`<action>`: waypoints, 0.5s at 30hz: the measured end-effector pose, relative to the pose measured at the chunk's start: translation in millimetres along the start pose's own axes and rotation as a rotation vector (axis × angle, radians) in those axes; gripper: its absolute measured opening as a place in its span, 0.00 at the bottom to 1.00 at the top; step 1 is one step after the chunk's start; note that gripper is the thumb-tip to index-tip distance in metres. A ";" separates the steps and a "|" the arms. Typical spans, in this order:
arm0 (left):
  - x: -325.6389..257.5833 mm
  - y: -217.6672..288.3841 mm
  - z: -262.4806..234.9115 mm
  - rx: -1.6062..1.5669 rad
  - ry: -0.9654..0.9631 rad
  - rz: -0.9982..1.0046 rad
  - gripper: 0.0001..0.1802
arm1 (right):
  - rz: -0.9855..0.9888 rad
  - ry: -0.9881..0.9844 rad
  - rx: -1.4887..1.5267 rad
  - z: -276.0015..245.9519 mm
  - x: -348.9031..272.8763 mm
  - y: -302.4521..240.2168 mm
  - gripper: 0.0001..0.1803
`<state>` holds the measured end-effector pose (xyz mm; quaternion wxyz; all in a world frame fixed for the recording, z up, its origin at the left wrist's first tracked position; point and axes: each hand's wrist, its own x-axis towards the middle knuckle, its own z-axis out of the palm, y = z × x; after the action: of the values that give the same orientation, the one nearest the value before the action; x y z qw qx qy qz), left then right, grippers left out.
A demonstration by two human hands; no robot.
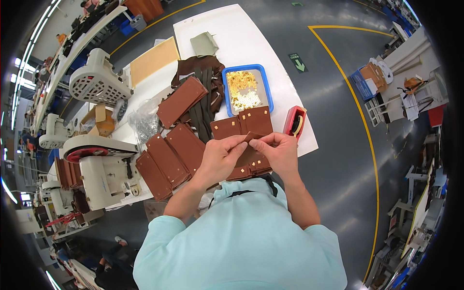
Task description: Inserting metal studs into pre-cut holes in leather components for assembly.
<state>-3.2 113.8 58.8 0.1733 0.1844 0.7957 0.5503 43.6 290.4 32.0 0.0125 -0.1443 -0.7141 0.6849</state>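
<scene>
Between my two hands is a brown leather-like panel (251,156), pinched at its upper edge. My left hand (222,157) grips it with thumb and fingers closed. Close beside it, my right hand (280,152) pinches the same edge; the fingertips nearly meet. Just beyond lie more brown panels (263,126) with small gold pieces on them. Another panel with gold pieces (251,172) shows beneath my hands. Farther off, a blue-rimmed tray (224,103) holds many tiny gold and whitish pieces. A red holder (290,119) with a black part stands right of my right hand.
Stacked brown panels (164,162) lie to the left, near a white machine (96,176). Behind them are another brown stack (181,104), dark straps (205,96), clear plastic bags (147,121) and a tan board (154,63). The white table (285,92) ends at the right.
</scene>
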 end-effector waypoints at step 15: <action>-0.3 -50.6 -34.6 -0.842 0.072 -0.157 0.11 | 0.098 -0.003 0.275 -71.8 -1.7 80.0 0.19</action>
<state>-24.6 69.1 22.9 0.2471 0.0172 0.5188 0.8182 75.8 361.7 -41.8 -0.0026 -0.1750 -0.6057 0.7762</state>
